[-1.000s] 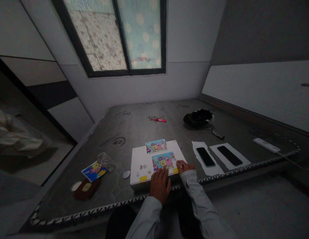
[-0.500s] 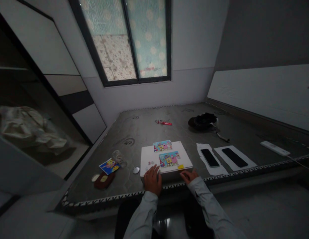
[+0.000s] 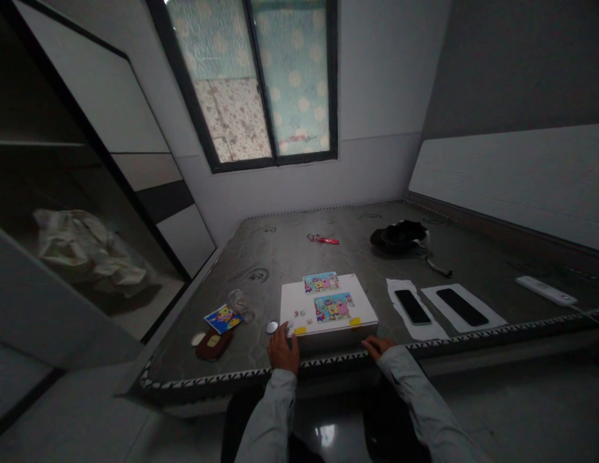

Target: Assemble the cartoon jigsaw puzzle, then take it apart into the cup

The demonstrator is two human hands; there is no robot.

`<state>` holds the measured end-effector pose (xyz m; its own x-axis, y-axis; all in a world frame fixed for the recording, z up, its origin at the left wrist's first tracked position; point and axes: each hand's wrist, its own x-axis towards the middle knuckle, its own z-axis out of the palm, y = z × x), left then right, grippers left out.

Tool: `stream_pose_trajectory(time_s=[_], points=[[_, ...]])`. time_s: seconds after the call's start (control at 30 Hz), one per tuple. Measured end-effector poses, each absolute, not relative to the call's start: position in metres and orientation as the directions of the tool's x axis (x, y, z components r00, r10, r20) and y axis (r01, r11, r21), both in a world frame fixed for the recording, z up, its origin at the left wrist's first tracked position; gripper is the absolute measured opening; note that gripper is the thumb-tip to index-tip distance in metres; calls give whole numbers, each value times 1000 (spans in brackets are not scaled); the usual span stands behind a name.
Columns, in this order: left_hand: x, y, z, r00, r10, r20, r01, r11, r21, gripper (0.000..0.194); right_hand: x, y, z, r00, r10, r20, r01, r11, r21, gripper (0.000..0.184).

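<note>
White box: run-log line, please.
white box: closed, two cartoon pictures on top; left hand: near left corner; right hand: near right corner

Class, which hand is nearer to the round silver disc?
Left. The left hand is close to the disc, at the left front corner of the white box; the right hand is by its right front corner.

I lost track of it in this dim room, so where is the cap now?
In the head view, the cap is right of centre on the mattress, beyond the two phones.
</note>
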<state>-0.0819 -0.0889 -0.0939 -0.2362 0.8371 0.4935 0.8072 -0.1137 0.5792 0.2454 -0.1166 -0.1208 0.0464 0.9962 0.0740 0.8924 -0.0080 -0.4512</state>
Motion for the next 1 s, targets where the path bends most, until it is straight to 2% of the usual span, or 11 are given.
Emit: stream_pose_trajectory(time_s=[0.2,0.5,0.73,1.0], points=[[-77,-89,-86,-251,835,489,828,-77,556,39,250,-118,-121,24,999,47,888,0,-461,37],[-71,-81,-75,-266,842,469,872,3,489,39,247,-118,-116,54,998,16,912,-43,-407,34],[-65,-70,-59,-289,867,406,895,95,436,38,240,-115,-109,91,992,92,902,-43,-430,28],[-64,-55,-55,-312,876,367,897,144,417,36,247,-107,-116,38,999,-16,887,-41,-460,39]])
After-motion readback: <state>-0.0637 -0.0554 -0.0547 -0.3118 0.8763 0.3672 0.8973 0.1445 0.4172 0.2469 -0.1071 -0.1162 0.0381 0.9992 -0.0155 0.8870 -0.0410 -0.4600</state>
